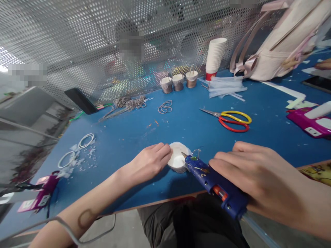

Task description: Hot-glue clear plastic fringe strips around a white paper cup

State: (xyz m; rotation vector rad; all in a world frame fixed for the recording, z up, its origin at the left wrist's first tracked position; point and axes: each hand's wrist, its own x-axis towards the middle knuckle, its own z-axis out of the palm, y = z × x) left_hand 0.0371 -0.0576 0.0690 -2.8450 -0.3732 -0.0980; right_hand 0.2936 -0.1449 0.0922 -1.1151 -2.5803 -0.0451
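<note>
A small white cup (178, 158) with a frilly lace rim sits on the blue table near its front edge. My left hand (154, 159) has its fingers closed on the cup's left rim. In my right hand (248, 172) is a blue hot glue gun (214, 184), its metal nozzle over the cup's right side. A clear glue stick (258, 229) sticks out of the gun's rear. Beside the nozzle a thin wire loop (198, 152) shows; what it is attached to is partly hidden.
Scissors (234, 120) with red and yellow handles lie at right centre. Behind stand three small handled cups (178, 82), a stack of paper cups (216, 57), glue sticks (226, 86) and a pink bag (281, 48). Grey cord (129, 103) and white rings (86, 140) lie left, near a magenta power strip (42, 191).
</note>
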